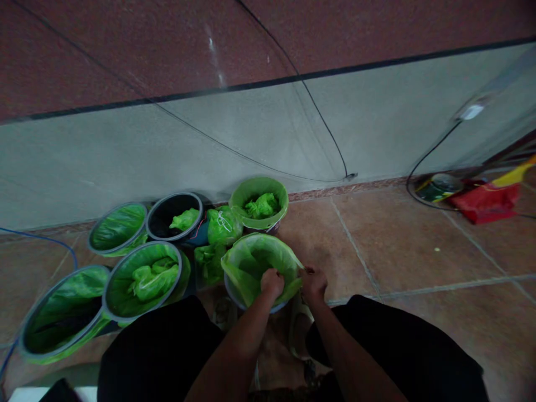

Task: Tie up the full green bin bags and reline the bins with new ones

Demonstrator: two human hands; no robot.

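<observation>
A small bin lined with a green plastic bag (256, 258) stands on the tiled floor just in front of my knees. My left hand (272, 282) is closed on the near edge of the bag at the bin's rim. My right hand (314, 283) is closed on the bag's right edge, beside the rim. Both fists pinch the green plastic. My black-clad legs fill the bottom of the view.
Several more bins lined with green bags stand to the left, such as the nearest one (142, 281) and a far one (259, 204). A tied green bag (224, 224) lies between them. A grey wall runs behind. Cables, a wall socket (472, 111) and a red dustpan (488, 202) are at the right.
</observation>
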